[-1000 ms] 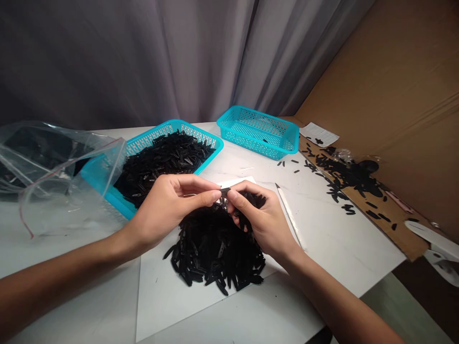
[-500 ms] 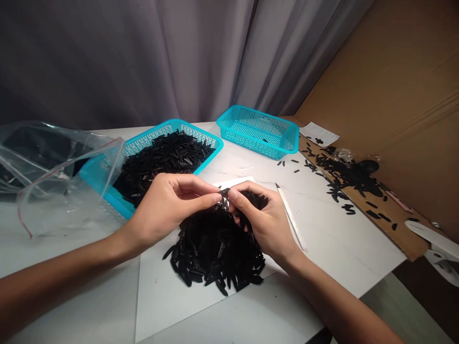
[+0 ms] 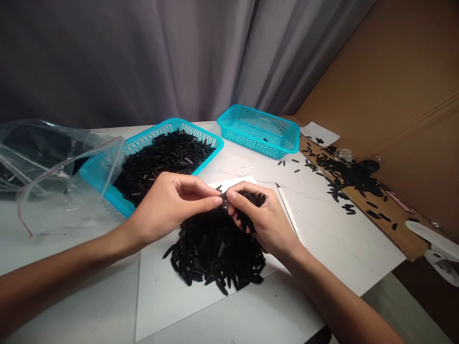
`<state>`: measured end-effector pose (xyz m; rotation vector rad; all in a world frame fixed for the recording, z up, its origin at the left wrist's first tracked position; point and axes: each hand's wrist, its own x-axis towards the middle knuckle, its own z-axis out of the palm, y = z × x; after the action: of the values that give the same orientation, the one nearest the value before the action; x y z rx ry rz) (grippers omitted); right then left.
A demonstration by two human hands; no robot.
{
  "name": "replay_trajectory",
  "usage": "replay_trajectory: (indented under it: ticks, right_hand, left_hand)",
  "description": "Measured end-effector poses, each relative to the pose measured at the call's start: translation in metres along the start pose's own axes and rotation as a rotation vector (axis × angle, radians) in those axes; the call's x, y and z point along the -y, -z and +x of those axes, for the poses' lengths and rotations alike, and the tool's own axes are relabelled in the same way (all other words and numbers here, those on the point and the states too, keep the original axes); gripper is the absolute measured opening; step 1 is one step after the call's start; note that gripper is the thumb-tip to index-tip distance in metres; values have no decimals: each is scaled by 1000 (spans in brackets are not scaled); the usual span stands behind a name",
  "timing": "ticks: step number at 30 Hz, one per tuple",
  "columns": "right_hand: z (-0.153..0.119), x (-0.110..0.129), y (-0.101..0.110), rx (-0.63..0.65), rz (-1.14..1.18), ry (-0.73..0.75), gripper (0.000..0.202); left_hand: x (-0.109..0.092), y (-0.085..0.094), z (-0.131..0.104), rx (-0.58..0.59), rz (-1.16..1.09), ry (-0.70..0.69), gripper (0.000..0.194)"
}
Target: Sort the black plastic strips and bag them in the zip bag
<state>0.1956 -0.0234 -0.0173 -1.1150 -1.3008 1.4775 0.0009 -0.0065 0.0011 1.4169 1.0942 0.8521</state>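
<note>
Thumb and fingers of my left hand (image 3: 161, 208) are closed in a pinch on one end of a small black elongated piece (image 3: 224, 196). My right hand (image 3: 267, 220) pinches its other end, so the fingertips of both hands nearly meet. The fingers hide most of the piece, and its exact kind cannot be made out. More black pieces show under my right hand's fingers. Directly below both hands lies a heap of similar black pieces (image 3: 215, 255), some with small holes, on a white sheet (image 3: 158, 306).
Left behind my hands, a blue basket (image 3: 214, 152) holds many black pieces, beside a clear plastic bag (image 3: 68, 196). Another blue basket (image 3: 247, 139) stands farther back. A white pencil-like stick (image 3: 286, 201) lies right. Black scraps (image 3: 353, 174) cover cardboard (image 3: 409, 241) at the table's right edge.
The black piece between my fingertips has turned slightly, and less of it shows. Both hands have stayed in nearly the same place.
</note>
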Motion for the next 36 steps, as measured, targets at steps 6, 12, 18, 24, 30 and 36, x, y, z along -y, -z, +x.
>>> replay_trajectory:
  ticks: [6, 12, 18, 24, 30, 36]
  right_hand:
    - [0, -3, 0, -59, 91, -4, 25]
    - [-1, -3, -3, -59, 163, -24, 25]
    - [-1, -8, -8, -88, 229, -54, 26]
    - [1, -9, -8, -47, 312, -96, 26]
    - [-2, -8, -9, -98, 214, -24, 26]
    - [-1, -13, -11, -107, 303, -62, 27]
  left_hand:
    - [5, -4, 0, -2, -113, 12, 19]
    - [7, -7, -2, -18, -137, -26, 14]
    - [9, -10, -3, -67, -156, -24, 18]
    - [11, -9, -2, -18, -202, 0, 12]
    - [13, -11, -4, -8, -264, 13, 12]
    - [13, -11, -3, -31, -182, -11, 17]
